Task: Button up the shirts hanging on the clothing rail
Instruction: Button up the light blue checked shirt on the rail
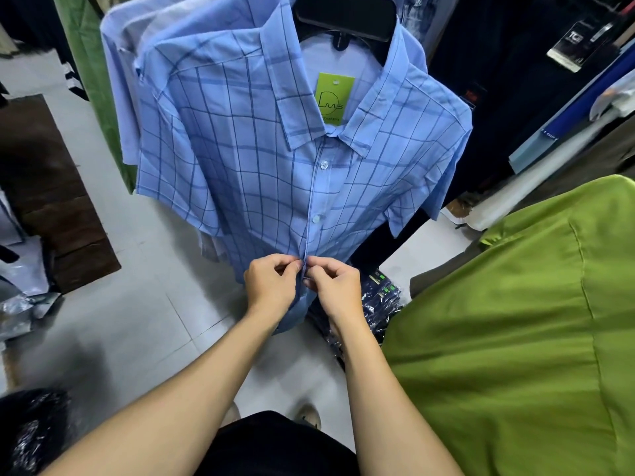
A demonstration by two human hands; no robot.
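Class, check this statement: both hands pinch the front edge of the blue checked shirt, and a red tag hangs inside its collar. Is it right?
Not quite. The tag is green, not red, as the head view shows. The rest holds: the left hand and the right hand pinch the front edge of the blue checked shirt.

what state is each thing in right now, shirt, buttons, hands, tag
blue checked shirt, hanging on a black hanger, front closed down to the hands
upper button, fastened
second button, fastened
left hand, pinching the shirt's front edge
right hand, pinching the shirt's front edge
green tag, hanging inside the collar
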